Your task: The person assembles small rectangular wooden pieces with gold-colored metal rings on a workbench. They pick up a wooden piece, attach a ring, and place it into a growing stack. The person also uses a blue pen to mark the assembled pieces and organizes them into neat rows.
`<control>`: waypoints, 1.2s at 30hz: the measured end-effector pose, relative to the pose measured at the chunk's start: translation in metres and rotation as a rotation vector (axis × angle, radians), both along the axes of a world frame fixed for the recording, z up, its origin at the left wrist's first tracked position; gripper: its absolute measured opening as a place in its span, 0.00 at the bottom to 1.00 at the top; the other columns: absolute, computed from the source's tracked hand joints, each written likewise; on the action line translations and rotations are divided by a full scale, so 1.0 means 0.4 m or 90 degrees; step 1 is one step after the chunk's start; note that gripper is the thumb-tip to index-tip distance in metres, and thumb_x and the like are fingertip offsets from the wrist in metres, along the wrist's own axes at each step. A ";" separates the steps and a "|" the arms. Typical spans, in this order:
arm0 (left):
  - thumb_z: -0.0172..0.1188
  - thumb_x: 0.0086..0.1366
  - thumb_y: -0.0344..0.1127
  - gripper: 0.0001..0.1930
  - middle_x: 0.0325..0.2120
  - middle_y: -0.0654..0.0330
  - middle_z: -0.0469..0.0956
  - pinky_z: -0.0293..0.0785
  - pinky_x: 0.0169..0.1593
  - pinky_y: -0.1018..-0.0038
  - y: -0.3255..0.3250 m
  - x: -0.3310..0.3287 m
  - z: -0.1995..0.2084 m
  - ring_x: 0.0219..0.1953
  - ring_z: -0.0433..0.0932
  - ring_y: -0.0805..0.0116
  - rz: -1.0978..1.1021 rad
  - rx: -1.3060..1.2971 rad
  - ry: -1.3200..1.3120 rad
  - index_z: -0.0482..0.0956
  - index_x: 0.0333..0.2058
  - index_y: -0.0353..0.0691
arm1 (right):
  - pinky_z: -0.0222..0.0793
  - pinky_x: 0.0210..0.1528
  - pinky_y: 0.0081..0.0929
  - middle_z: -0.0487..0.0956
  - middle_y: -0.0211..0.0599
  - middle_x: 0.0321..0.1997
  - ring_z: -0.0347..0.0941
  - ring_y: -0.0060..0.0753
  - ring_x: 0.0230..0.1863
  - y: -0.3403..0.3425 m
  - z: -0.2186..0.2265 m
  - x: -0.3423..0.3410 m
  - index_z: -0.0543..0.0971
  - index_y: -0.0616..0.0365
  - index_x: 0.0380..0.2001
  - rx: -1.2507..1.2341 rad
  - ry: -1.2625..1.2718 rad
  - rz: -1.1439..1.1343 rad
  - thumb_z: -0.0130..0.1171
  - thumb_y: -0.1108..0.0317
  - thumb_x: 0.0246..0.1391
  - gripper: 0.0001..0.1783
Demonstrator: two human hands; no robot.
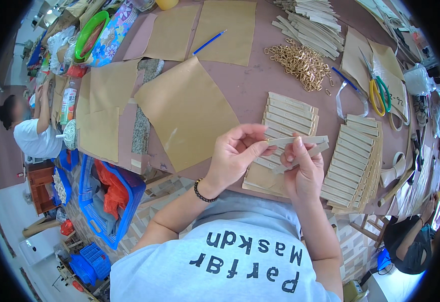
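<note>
Where the left hand (240,150) pinches one end, a pale strip (318,139) crosses over cards (291,115).
Right hand (304,168): fingers gripping it farther along, likely for steadiness; beyond, a card stack (351,162), seemingly kept within reach.

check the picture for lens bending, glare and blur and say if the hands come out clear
Head view, rim: black corners, and the edge of the brown table bows; head view, far right: a near-white bright patch; head view, centre: left hand and right hand look reasonably clear, as does the pale strip they pinch; head view, upper right: gold-coloured links partly blend together.
</note>
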State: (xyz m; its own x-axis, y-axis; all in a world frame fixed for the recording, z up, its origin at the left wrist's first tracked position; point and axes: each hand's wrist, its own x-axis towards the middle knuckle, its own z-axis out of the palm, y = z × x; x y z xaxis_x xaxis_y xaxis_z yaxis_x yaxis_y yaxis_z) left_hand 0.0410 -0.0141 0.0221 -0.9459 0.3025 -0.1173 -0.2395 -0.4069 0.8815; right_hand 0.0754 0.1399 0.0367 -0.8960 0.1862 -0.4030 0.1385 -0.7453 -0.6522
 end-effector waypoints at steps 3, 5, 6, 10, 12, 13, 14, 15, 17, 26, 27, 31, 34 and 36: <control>0.57 0.64 0.23 0.12 0.36 0.58 0.76 0.80 0.43 0.76 -0.013 -0.017 0.016 0.38 0.80 0.70 -0.086 -0.092 0.063 0.76 0.47 0.30 | 0.60 0.28 0.20 0.74 0.29 0.26 0.65 0.19 0.27 0.017 -0.006 0.002 0.78 0.64 0.40 0.040 0.035 0.014 0.61 0.72 0.58 0.09; 0.58 0.65 0.24 0.12 0.35 0.59 0.75 0.78 0.41 0.78 -0.014 -0.020 0.024 0.37 0.79 0.72 -0.134 -0.155 0.084 0.76 0.47 0.29 | 0.61 0.29 0.20 0.75 0.30 0.28 0.65 0.20 0.27 0.020 -0.011 0.005 0.79 0.63 0.39 0.051 0.056 0.029 0.61 0.72 0.58 0.07; 0.58 0.65 0.24 0.11 0.35 0.59 0.75 0.78 0.40 0.79 -0.013 -0.022 0.029 0.36 0.79 0.73 -0.151 -0.179 0.074 0.77 0.46 0.29 | 0.61 0.29 0.21 0.75 0.30 0.29 0.65 0.20 0.27 0.021 -0.013 0.006 0.79 0.63 0.39 0.058 0.067 0.036 0.61 0.72 0.58 0.07; 0.59 0.64 0.25 0.08 0.34 0.60 0.76 0.74 0.37 0.81 -0.014 -0.010 0.018 0.35 0.77 0.77 -0.155 -0.230 0.100 0.79 0.42 0.31 | 0.64 0.32 0.20 0.78 0.36 0.40 0.66 0.20 0.30 0.016 -0.011 0.010 0.80 0.60 0.38 0.056 0.077 0.035 0.60 0.72 0.58 0.05; 0.59 0.64 0.25 0.08 0.34 0.59 0.76 0.73 0.37 0.80 -0.018 -0.006 0.018 0.35 0.77 0.77 -0.150 -0.223 0.184 0.79 0.41 0.32 | 0.65 0.34 0.19 0.79 0.39 0.46 0.67 0.20 0.32 0.009 0.003 0.008 0.80 0.60 0.37 0.021 0.071 0.034 0.60 0.72 0.58 0.05; 0.60 0.63 0.25 0.08 0.34 0.59 0.77 0.73 0.37 0.79 -0.019 -0.004 0.018 0.35 0.76 0.77 -0.148 -0.219 0.226 0.80 0.41 0.32 | 0.66 0.35 0.20 0.79 0.39 0.46 0.68 0.21 0.33 0.006 0.004 0.007 0.80 0.60 0.38 0.001 0.061 0.025 0.60 0.72 0.59 0.05; 0.61 0.62 0.26 0.09 0.34 0.58 0.77 0.72 0.37 0.78 -0.016 -0.001 0.013 0.35 0.76 0.75 -0.138 -0.215 0.258 0.80 0.41 0.33 | 0.66 0.36 0.20 0.79 0.40 0.47 0.68 0.21 0.34 0.002 0.005 0.009 0.80 0.60 0.38 -0.019 0.050 0.017 0.59 0.71 0.59 0.06; 0.62 0.62 0.27 0.09 0.35 0.57 0.77 0.72 0.37 0.78 -0.009 0.003 0.007 0.35 0.76 0.74 -0.128 -0.211 0.289 0.80 0.41 0.33 | 0.67 0.37 0.21 0.79 0.40 0.48 0.69 0.21 0.35 0.000 0.006 0.010 0.80 0.59 0.39 -0.039 0.039 0.009 0.59 0.71 0.59 0.06; 0.64 0.59 0.28 0.11 0.35 0.56 0.77 0.72 0.36 0.76 -0.004 0.011 0.010 0.34 0.76 0.70 -0.101 -0.245 0.351 0.80 0.41 0.34 | 0.70 0.39 0.23 0.80 0.41 0.43 0.72 0.23 0.35 0.012 0.003 0.009 0.79 0.61 0.41 -0.030 0.027 0.027 0.58 0.70 0.60 0.08; 0.70 0.47 0.33 0.20 0.41 0.55 0.78 0.73 0.46 0.63 -0.113 0.125 -0.043 0.42 0.75 0.57 -0.103 -0.638 0.688 0.80 0.41 0.34 | 0.75 0.28 0.20 0.78 0.35 0.28 0.77 0.22 0.26 0.133 0.036 0.026 0.77 0.69 0.44 0.384 -0.146 0.546 0.57 0.73 0.59 0.12; 0.70 0.47 0.33 0.20 0.42 0.55 0.78 0.72 0.47 0.62 -0.117 0.138 -0.048 0.44 0.75 0.57 -0.105 -0.645 0.694 0.80 0.41 0.34 | 0.75 0.27 0.20 0.78 0.35 0.27 0.77 0.21 0.25 0.123 0.036 0.029 0.77 0.69 0.44 0.407 -0.152 0.563 0.57 0.73 0.58 0.12; 0.69 0.47 0.32 0.19 0.44 0.54 0.77 0.72 0.50 0.61 -0.123 0.159 -0.063 0.47 0.74 0.58 -0.105 -0.668 0.698 0.80 0.40 0.33 | 0.72 0.24 0.20 0.77 0.34 0.23 0.75 0.20 0.23 0.085 0.040 0.027 0.77 0.68 0.38 0.479 -0.166 0.616 0.57 0.71 0.59 0.10; 0.69 0.47 0.32 0.19 0.44 0.54 0.77 0.72 0.51 0.61 -0.125 0.160 -0.064 0.48 0.74 0.58 -0.103 -0.667 0.699 0.80 0.40 0.33 | 0.71 0.22 0.20 0.76 0.34 0.21 0.75 0.21 0.21 0.077 0.027 0.018 0.76 0.68 0.36 0.498 -0.162 0.646 0.56 0.69 0.59 0.10; 0.69 0.47 0.32 0.19 0.45 0.54 0.77 0.71 0.51 0.61 -0.125 0.157 -0.066 0.47 0.74 0.57 -0.108 -0.664 0.702 0.80 0.39 0.34 | 0.70 0.21 0.20 0.76 0.33 0.21 0.75 0.21 0.19 0.073 0.020 0.011 0.76 0.68 0.35 0.519 -0.159 0.660 0.55 0.68 0.60 0.11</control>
State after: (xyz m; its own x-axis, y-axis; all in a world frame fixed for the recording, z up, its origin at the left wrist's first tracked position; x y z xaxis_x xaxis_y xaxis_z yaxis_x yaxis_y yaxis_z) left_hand 0.1039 -0.0640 -0.0042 -0.6651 0.6444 0.3774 0.7296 0.4529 0.5124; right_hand 0.0800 0.1691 0.0447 -0.6878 -0.2654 -0.6756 0.5786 0.3617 -0.7310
